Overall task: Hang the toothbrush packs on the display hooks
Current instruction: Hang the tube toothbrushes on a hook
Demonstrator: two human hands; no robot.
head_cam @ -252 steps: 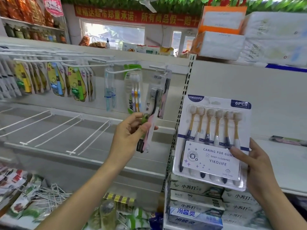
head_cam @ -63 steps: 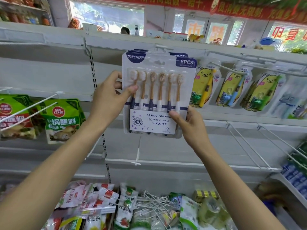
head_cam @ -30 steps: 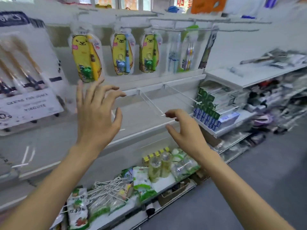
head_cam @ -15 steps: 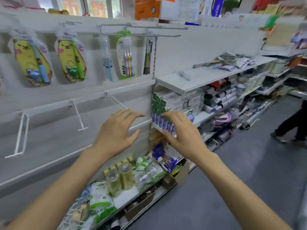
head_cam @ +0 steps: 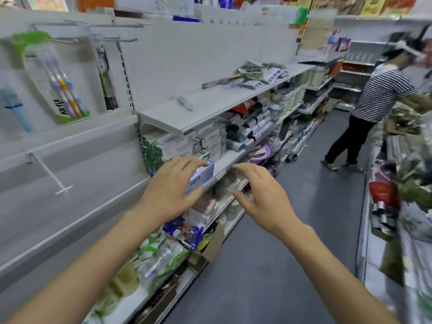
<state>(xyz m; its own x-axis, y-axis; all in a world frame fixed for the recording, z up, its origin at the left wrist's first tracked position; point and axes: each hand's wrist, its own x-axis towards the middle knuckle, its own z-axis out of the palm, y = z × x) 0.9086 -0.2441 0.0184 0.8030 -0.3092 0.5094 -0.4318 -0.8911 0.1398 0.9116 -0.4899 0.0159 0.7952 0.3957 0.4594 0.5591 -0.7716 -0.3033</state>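
Big white shelf [head_cam: 210, 106] runs along my left, one person in a striped shirt [head_cam: 383, 94] down the aisle. Three toothbrush packs [head_cam: 58, 80] hang off the display hooks [head_cam: 98, 39] top-left, one reads "ALL-FIX". My left hand [head_cam: 173, 190] and right hand [head_cam: 261, 195]: both grips loose, holding nothing.

1. Bright, even light fills the shop; shadows are soft and faint.
2. Motion blur smears the whole picture, worst at the right edge and on the shelf goods [head_cam: 245, 127].
3. Wide-angle distortion bends the shelves [head_cam: 210, 106] and stretches the forearms.
4. Package print is mostly unreadable.
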